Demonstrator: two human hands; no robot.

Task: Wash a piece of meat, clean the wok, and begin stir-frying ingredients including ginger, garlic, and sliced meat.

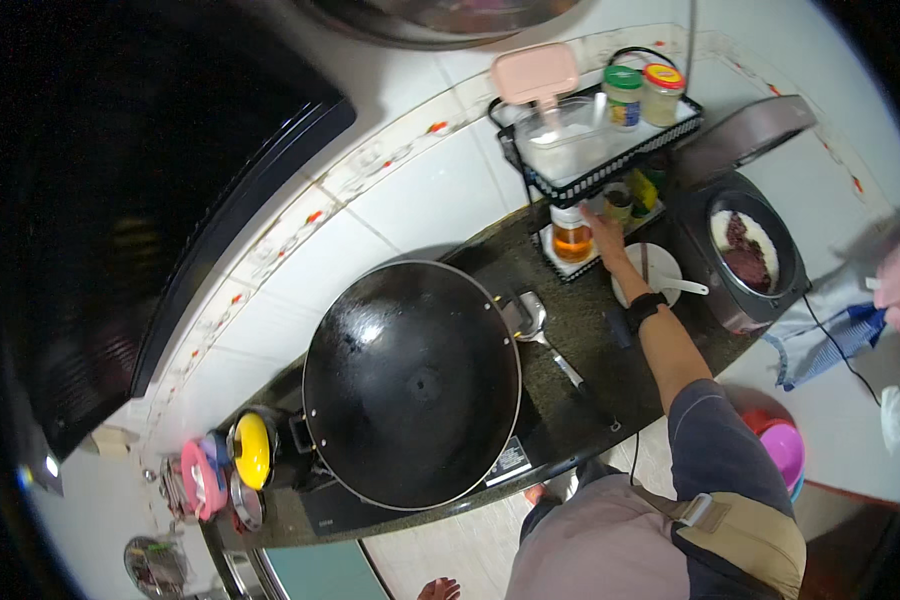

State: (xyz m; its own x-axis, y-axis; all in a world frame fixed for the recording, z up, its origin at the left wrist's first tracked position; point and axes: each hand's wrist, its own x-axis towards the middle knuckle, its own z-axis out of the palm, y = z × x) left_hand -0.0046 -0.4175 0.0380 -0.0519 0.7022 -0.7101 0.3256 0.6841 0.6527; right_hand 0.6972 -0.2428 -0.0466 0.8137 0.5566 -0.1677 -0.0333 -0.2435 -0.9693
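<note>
My right hand reaches into the lower tier of a black wire rack, its fingers at the side of a clear jar of amber liquid with a white top. Whether they have closed around the jar cannot be made out. At the bottom edge my left hand shows only in part, fingers apart and nothing in it. A large black wok sits on the cooktop, its inside shiny. Beside its handle lies a metal spatula. Below my right wrist stands a white bowl with a white spoon.
On the rack's upper tier stand a clear container with a raised pink lid and two jars. An open rice cooker holds white and dark red food. Left of the wok are a yellow-lidded pot and a pink basket.
</note>
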